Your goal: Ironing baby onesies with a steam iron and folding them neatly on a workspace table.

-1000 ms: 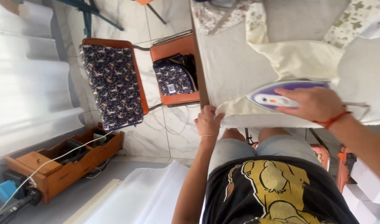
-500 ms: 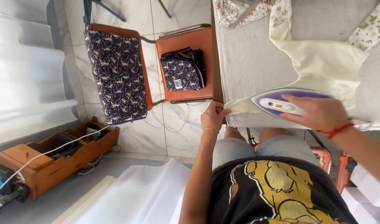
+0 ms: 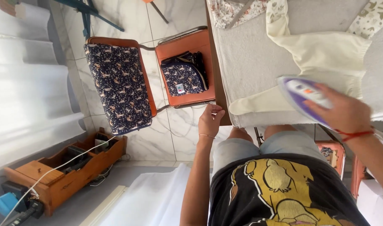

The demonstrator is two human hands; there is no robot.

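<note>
Our right hand (image 3: 341, 112): closed round iron (image 3: 302, 94) on cream garment (image 3: 325, 54) | left hand (image 3: 210, 120): fingers curled, pinching tabletop (image 3: 250, 62) edge | nearby: chair (image 3: 187, 46) with folded cloth (image 3: 184, 77)

Small white label (image 3: 180, 88) on folded navy fabric (image 3: 184, 78).

Below me the floor (image 3: 128, 25) is white marble-look tile with grey veins. 1 orange chair (image 3: 185, 46) stands by my table, its backrest cushion (image 3: 118, 86) dark and floral. A wooden box (image 3: 68, 173) of cables sits near the pale curtains (image 3: 28, 92), bright with daylight.
</note>
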